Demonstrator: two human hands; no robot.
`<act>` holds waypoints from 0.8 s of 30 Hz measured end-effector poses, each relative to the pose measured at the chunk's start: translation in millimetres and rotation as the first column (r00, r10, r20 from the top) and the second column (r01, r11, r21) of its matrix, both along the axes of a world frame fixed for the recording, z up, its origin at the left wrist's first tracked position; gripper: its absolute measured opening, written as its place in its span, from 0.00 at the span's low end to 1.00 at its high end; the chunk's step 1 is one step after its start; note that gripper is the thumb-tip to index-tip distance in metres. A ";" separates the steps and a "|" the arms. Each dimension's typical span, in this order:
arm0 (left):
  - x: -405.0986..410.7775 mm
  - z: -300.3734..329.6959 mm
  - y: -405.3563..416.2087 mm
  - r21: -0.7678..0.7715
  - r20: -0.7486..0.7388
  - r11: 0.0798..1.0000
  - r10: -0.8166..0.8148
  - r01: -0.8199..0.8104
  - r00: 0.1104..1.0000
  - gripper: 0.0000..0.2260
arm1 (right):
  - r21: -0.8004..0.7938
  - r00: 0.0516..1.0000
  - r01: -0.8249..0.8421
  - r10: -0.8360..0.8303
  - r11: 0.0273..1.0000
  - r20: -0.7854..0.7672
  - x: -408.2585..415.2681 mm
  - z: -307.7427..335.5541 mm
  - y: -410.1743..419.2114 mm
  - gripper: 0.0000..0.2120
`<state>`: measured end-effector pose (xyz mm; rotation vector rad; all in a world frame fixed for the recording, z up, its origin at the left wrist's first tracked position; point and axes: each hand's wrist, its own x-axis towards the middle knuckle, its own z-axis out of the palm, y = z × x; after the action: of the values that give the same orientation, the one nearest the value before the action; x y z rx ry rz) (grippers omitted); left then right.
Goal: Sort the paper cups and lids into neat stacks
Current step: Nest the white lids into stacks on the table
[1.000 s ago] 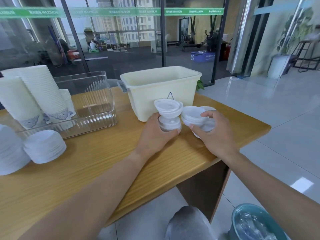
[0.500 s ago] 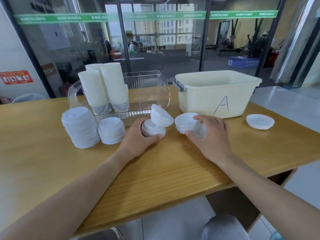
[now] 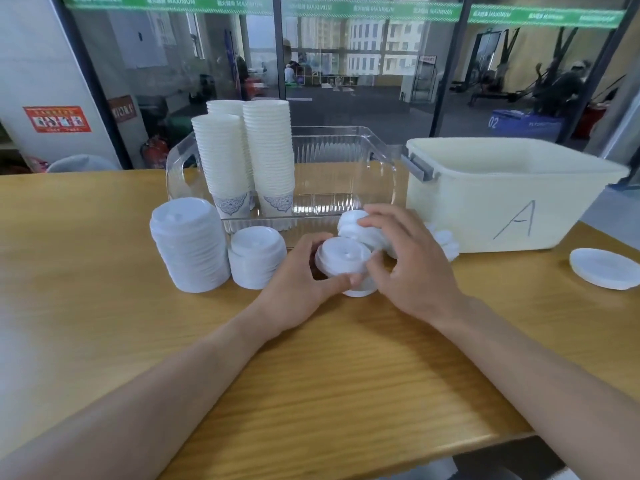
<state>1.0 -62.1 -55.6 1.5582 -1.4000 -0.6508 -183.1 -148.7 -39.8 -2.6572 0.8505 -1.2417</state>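
**Both hands on the lids at the middle of the counter**

We see a wooden counter (image 3: pixel 104 306) filling the lower view, with glass walls behind it. On its right side stands a cream tub (image 3: pixel 512 202) marked with a hand-drawn "A", grey latch on its left end. Left of the tub sits a clear bin (image 3: pixel 332 168), and inside its left end stand the cups (image 3: pixel 249 157) in tall nested columns, the bottom cups printed with a blue pattern.

In front of the bin, on the counter, we find two finished lid stacks: a tall stack (image 3: pixel 188 245) and, touching its right side, a short stack (image 3: pixel 256 258). One loose lid (image 3: pixel 604 268) lies flat near the right edge, in front of the tub.

Just right of the short stack, our left hand (image 3: pixel 298 289) holds a small held stack (image 3: pixel 344 265) of lids that rests on the counter; the fingers curl round its far side and the thumb presses its near side. Our right hand (image 3: pixel 412 268) comes in from the right, its fingers spread and bent over a tilted bunch (image 3: pixel 356 225) of lids just behind the held stack, gripping it from above. More white lids show behind that hand, against the tub, too blurred for us to count.
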 end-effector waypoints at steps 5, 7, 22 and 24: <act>7.7 -0.6 8.6 0.034 -0.029 0.999 0.007 -0.006 1.000 0.29 | -0.102 0.999 -0.017 0.022 0.995 0.046 11.9 -3.0 -18.9 0.14; 10.0 -1.1 8.9 0.019 -0.029 1.000 0.026 -0.025 0.999 0.33 | -0.094 0.993 -0.032 0.043 0.995 0.111 7.4 -3.1 -16.0 0.11; 6.5 8.0 13.7 0.006 0.022 0.994 0.112 -0.112 0.994 0.34 | 0.397 0.966 0.062 0.045 0.916 -0.254 -8.4 -10.0 1.7 0.30; 5.8 9.3 15.1 0.004 0.017 0.993 0.116 -0.116 0.993 0.33 | 0.431 0.977 0.073 0.023 0.899 -0.213 -9.6 -8.5 -0.4 0.28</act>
<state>6.8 -47.1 -46.3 1.6388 -1.3102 -0.5722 -192.7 -149.1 -48.3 -2.4354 1.0507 -0.6662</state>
